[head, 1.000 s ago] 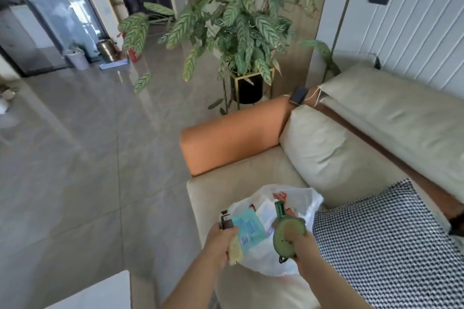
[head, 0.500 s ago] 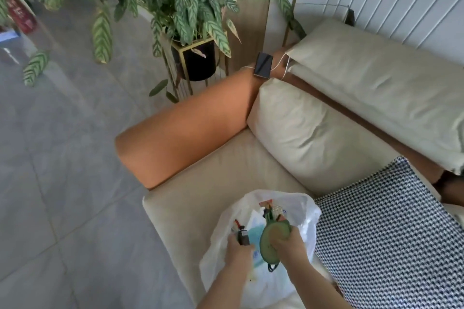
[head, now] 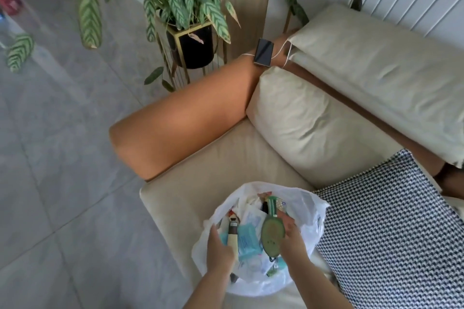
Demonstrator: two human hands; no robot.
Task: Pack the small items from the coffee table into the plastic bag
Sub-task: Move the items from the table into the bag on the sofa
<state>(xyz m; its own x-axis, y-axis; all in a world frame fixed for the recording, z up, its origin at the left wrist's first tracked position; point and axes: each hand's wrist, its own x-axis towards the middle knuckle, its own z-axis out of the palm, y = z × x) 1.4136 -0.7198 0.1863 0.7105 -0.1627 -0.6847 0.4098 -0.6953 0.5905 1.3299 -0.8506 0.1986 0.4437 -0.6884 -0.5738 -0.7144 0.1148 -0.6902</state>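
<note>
White translucent plastic bag (head: 311, 211) sits open on the beige sofa seat cushion (head: 200, 183).
Inside it, the right hand (head: 292, 238) grasps a round green avocado-shaped item (head: 272, 234); the left hand (head: 219, 248) grips a cream-handled tool (head: 233, 236) beside a blue packet (head: 247, 238).

We are in a home living room. We see a beige sofa (head: 206, 198) with an orange armrest (head: 180, 130) and loose cushions (head: 313, 118), a checked throw pillow (head: 391, 228), a potted plant (head: 185, 2) on a gold stand beside it, grey floor tiles (head: 55, 158), and a phone (head: 263, 52) charging on the armrest's far end.
</note>
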